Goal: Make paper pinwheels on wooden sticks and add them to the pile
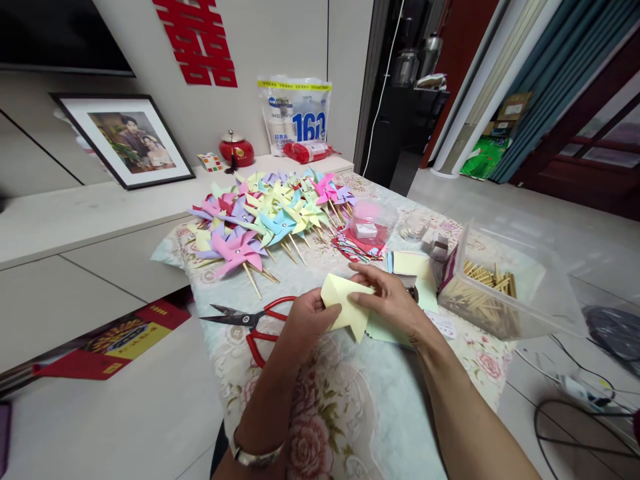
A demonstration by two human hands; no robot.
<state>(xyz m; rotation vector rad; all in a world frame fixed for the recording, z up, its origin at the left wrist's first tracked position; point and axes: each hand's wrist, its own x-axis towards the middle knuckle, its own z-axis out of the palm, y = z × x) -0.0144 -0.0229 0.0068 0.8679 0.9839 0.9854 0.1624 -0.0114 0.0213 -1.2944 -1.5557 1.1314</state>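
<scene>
Far out to the left of the fingers, a framed picture [131,140] leaned against the wall on a low shelf [75,213], and a red and yellow packet [113,337] lay on the floor below it. Nearer, just left of the left hand's fingers, red-handled scissors [250,320] rested on the flowered tablecloth [345,400], blades pointing away to the left and one handle loop partly hidden behind the hand. Beyond the fingertips, farther up the table, a heap of paper pinwheels [265,217] in pink, purple, yellow, green and blue lay with their wooden sticks pointing back toward the hands. The left hand [305,323], a metal bracelet [255,457] on its wrist, had its fingers curled around the left edge of a pale yellow sheet of paper [343,307], the thumb pressed on top so the paper was pinched. The sheet sat between both hands, held just above the cloth, folded with a corner hanging down. The right hand [393,300] lay over the sheet's right part, its fingers held close together and stretched leftward, pressing the upper edge flat. Under and just beyond those fingers lay more loose paper [410,267] in yellow and green. Past them stood a small clear tub [373,223] over a stack of red paper. To the right of the right fingers, a clear plastic box [500,287] held wooden sticks [487,277]; cables [575,390] trailed on the floor far right.
</scene>
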